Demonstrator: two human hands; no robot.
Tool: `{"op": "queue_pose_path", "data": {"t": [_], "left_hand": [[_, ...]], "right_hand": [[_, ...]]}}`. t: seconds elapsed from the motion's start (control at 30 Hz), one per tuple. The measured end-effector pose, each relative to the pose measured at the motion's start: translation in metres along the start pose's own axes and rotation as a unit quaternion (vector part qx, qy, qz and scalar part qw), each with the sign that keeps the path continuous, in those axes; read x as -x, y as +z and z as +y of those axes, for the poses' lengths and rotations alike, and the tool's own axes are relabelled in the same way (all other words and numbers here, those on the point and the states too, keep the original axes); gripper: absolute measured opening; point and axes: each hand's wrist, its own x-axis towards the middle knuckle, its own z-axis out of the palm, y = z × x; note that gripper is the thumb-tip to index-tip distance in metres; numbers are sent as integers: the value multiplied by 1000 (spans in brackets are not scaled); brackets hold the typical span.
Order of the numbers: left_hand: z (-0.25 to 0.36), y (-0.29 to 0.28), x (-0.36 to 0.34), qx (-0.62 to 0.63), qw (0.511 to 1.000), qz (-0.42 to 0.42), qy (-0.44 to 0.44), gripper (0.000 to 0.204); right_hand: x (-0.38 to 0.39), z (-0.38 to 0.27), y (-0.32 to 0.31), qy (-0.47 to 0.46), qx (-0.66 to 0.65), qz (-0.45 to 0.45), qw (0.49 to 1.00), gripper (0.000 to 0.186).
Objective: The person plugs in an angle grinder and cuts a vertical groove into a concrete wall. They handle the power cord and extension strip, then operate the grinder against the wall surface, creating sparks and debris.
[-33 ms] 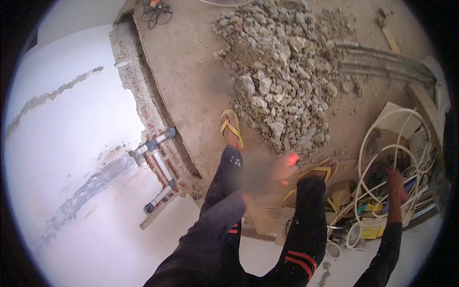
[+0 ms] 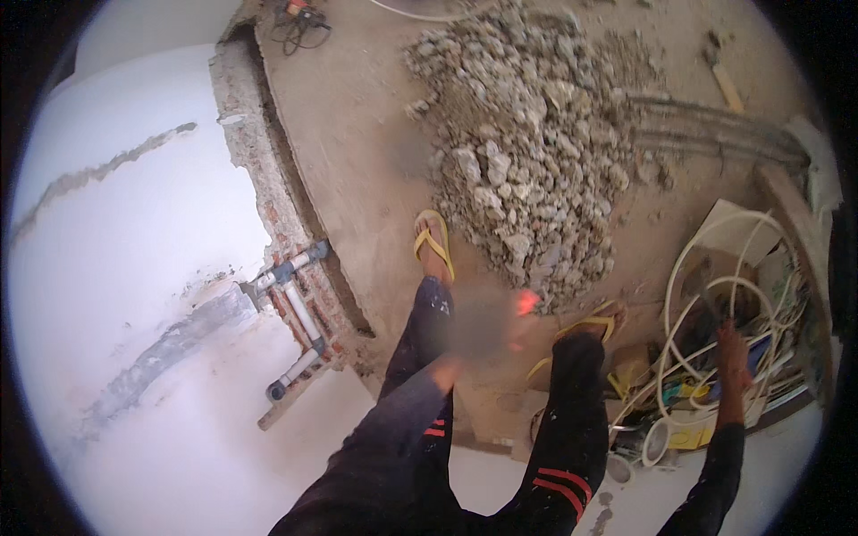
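Note:
My left hand (image 2: 444,369) reaches out above the floor between my feet. A grey blurred patch covers most of it, so its fingers are hidden. Just past the patch shows a bright red-orange thing (image 2: 526,301), too smeared to name. On the right, my right hand (image 2: 734,359) is closed around a dark, narrow tool (image 2: 710,299), whose far end points up and left. That hand is over a box of clutter, beside coils of cream-coloured tube (image 2: 668,344). What part of the tool lies inside the fist cannot be seen.
A big heap of broken rubble (image 2: 527,170) lies ahead of my feet in yellow flip-flops (image 2: 434,237). At left, white and grey pipes (image 2: 302,313) sit in a channel cut in the white wall (image 2: 134,241). A corded tool (image 2: 299,20) lies far left, long bars (image 2: 715,129) far right.
My right hand has shifted slightly down and left, and more of the dark tool shows. The red-orange thing by my left hand has moved left and a little down.

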Motion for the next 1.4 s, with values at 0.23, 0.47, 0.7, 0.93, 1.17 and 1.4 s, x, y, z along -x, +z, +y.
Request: {"op": "queue_pose_path", "data": {"t": [0.23, 0.47, 0.7, 0.93, 1.17, 1.4], "left_hand": [[-45, -135, 216, 111, 956, 248, -113, 47], [-137, -217, 379, 196, 945, 198, -172, 52], [-234, -232, 452, 337, 893, 257, -153, 41], [-209, -344, 493, 137, 976, 137, -101, 42], [-137, -482, 501, -12, 986, 155, 56, 27], [-41, -597, 514, 221, 930, 292, -15, 20]], "right_hand": [[167, 3, -9, 69, -363, -7, 929, 52], [376, -135, -115, 216, -464, -128, 850, 24], [485, -299, -313, -63, -411, -138, 899, 48], [442, -475, -514, -148, -352, 69, 922, 48], [451, -562, -730, -255, -484, -118, 829, 47], [412, -661, -886, -234, -310, -157, 908, 40]]}}
